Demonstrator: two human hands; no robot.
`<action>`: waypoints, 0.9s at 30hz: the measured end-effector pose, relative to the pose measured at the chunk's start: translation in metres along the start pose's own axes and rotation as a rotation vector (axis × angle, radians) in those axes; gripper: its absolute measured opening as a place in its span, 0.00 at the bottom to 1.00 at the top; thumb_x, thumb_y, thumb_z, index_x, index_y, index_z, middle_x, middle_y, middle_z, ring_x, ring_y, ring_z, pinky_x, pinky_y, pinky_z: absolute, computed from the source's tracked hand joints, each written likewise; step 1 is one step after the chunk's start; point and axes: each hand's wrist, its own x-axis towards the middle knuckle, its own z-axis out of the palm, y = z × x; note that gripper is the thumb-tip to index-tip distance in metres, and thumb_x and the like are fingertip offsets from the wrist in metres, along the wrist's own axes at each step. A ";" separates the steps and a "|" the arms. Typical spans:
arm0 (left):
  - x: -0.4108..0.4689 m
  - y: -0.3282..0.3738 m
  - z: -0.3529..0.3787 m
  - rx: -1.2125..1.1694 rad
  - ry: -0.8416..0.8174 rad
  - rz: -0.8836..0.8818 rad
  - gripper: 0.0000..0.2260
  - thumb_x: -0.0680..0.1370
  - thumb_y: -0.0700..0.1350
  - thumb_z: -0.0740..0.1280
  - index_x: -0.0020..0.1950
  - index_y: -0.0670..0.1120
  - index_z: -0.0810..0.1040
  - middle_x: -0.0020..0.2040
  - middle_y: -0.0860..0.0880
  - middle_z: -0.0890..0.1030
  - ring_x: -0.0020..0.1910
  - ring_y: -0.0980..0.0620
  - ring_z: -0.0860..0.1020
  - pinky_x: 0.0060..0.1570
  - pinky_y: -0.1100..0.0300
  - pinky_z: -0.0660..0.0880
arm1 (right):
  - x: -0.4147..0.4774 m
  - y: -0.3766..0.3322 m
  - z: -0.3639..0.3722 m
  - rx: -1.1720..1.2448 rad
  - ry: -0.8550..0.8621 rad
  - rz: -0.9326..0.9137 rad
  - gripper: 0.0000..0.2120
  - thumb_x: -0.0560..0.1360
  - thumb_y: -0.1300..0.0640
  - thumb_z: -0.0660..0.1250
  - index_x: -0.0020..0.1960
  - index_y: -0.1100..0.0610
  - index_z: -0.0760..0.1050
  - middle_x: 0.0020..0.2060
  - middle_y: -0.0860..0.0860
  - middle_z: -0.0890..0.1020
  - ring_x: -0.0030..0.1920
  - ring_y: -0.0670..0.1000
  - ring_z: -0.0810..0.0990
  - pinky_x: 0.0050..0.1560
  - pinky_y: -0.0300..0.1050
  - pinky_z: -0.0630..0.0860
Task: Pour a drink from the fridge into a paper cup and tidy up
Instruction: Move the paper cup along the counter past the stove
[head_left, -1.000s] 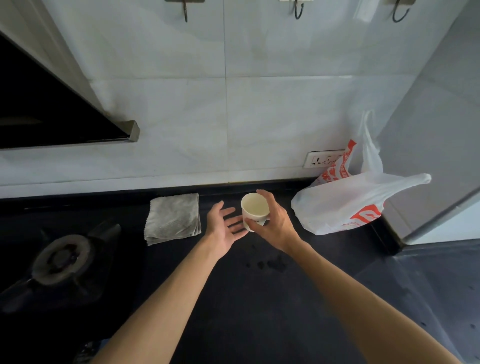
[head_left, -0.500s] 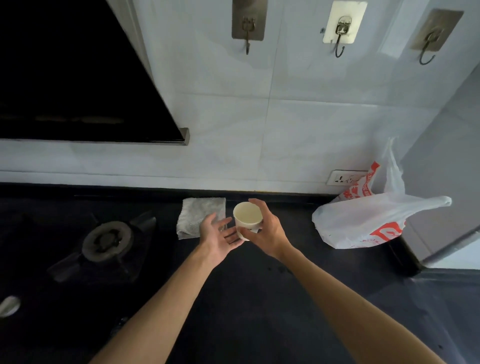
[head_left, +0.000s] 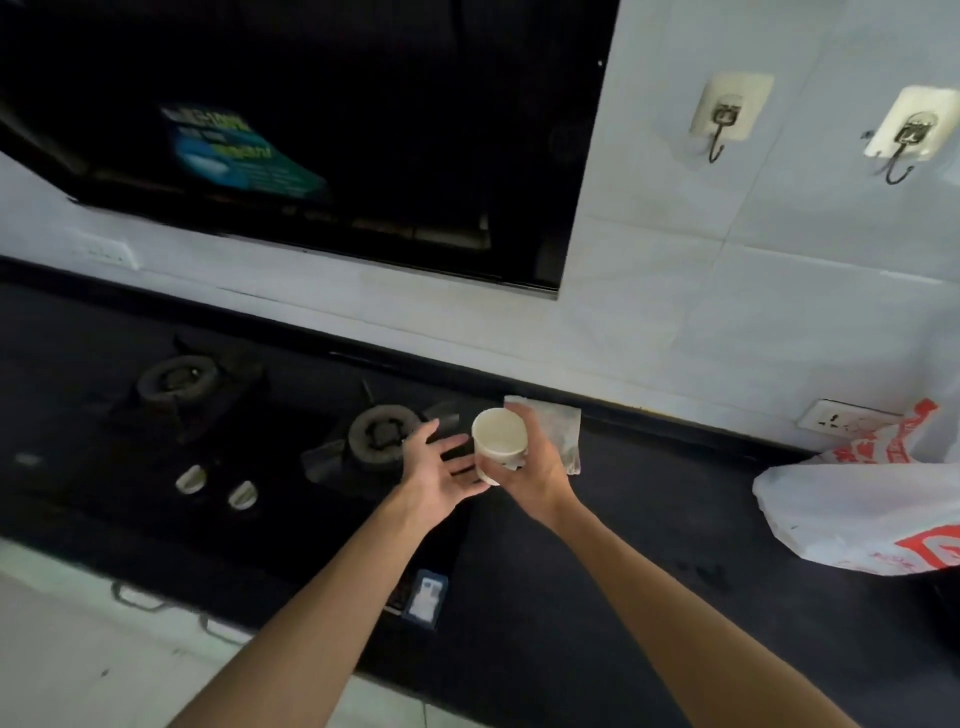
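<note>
Head view. The right hand holds a paper cup upright above the dark desk, fingers wrapped round its right side and thumb toward the near wall. The cup's mouth faces the camera; the inside looks pale, and whether it holds any liquid cannot be told. The left hand is spread wide and holds nothing, palm turned toward the cup, its fingertips just beside the cup's lower left wall; contact cannot be confirmed. A folded cloth lies on the desk beyond the right hand, partly hidden by it. A stove burner sits just left of the hands, with a second burner further left. A white plastic bag with red print rests at the right edge, well apart from the cup. No drink container and no fridge are in view.

Assessment: the step appears to be steadying the cup or passing it between hands ahead of pouring. A paper wall buckles under a firm squeeze, so the grip should stay light and low on the cup. The rim should remain level. If set down, bare desk clear of the burner and cloth is the sounder spot.
</note>
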 end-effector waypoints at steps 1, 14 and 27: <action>-0.006 0.007 -0.012 -0.016 0.009 0.011 0.26 0.81 0.57 0.58 0.67 0.36 0.73 0.61 0.28 0.76 0.60 0.30 0.77 0.51 0.36 0.75 | 0.000 -0.008 0.012 0.003 -0.012 -0.013 0.36 0.70 0.53 0.76 0.72 0.46 0.61 0.57 0.45 0.75 0.58 0.48 0.76 0.56 0.47 0.79; -0.118 0.118 -0.159 -0.125 0.038 0.179 0.26 0.81 0.56 0.58 0.68 0.36 0.72 0.65 0.26 0.73 0.62 0.27 0.74 0.62 0.31 0.69 | -0.012 -0.147 0.160 0.024 -0.189 -0.144 0.37 0.70 0.56 0.76 0.73 0.51 0.60 0.56 0.47 0.76 0.54 0.43 0.75 0.50 0.24 0.70; -0.204 0.192 -0.281 -0.207 0.119 0.341 0.25 0.81 0.55 0.59 0.67 0.36 0.72 0.61 0.27 0.75 0.59 0.27 0.76 0.51 0.33 0.74 | -0.033 -0.255 0.285 0.047 -0.370 -0.289 0.37 0.71 0.55 0.76 0.73 0.50 0.59 0.58 0.45 0.74 0.58 0.44 0.74 0.50 0.27 0.71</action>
